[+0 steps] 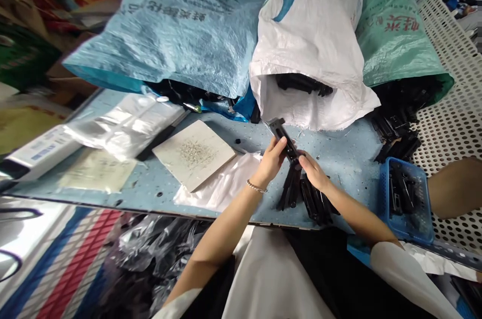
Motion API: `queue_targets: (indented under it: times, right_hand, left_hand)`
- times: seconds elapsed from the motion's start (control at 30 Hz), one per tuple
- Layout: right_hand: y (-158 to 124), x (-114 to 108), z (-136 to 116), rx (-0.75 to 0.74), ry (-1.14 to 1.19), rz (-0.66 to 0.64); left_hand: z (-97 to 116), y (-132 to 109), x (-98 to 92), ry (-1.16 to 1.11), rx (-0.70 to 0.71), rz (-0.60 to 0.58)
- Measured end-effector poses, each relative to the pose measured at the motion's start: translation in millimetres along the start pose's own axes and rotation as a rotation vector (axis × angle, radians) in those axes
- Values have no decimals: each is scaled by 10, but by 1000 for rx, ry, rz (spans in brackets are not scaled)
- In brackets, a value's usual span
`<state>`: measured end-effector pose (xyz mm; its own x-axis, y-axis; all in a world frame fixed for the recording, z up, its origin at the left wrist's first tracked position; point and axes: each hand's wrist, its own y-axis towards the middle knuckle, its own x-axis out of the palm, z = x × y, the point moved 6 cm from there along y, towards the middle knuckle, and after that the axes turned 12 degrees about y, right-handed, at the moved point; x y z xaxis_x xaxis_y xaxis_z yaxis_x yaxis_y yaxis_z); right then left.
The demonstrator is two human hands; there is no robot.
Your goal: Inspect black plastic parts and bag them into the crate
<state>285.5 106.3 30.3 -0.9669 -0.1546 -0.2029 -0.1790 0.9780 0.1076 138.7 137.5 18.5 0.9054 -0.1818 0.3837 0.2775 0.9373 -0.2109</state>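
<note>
Between my two hands is a long, narrow black part (283, 139) with a shiny grey end, tilted toward the white sack. My left hand (269, 162) is closed round its left side, the thumb lying along it. The fingers of my right hand (313, 172) grip its lower end. Just below my hands lie dark, slender parts (289, 188), with a bunch of similar black parts (318, 201) on the table to their right. The exact kind of these parts cannot be made out.
Ahead, a blue sack (188, 23), a white sack (309, 33) and a green sack (395, 28) open toward me, with black parts inside. A pale square tile (181, 168) lies on the left, near plastic-wrapped packs (124, 123). A blue basket (412, 231) stands at right.
</note>
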Motion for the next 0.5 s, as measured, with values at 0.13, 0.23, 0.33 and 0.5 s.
queue_targets:
  times: [0.13, 0.23, 0.33, 0.5]
  right_hand:
    - [7, -263, -553, -474, -573, 116]
    - [284, -299, -676, -710, -914, -59]
    - [410, -208, -682, -868, -980, -241]
    - [283, -106, -721, -741, -845, -82]
  left_hand:
    - [94, -298, 160, -76, -170, -122]
    - [97, -564, 213, -123, -258, -147]
    - [95, -716, 260, -133, -301, -152]
    - [145, -693, 143, -33, -212, 19]
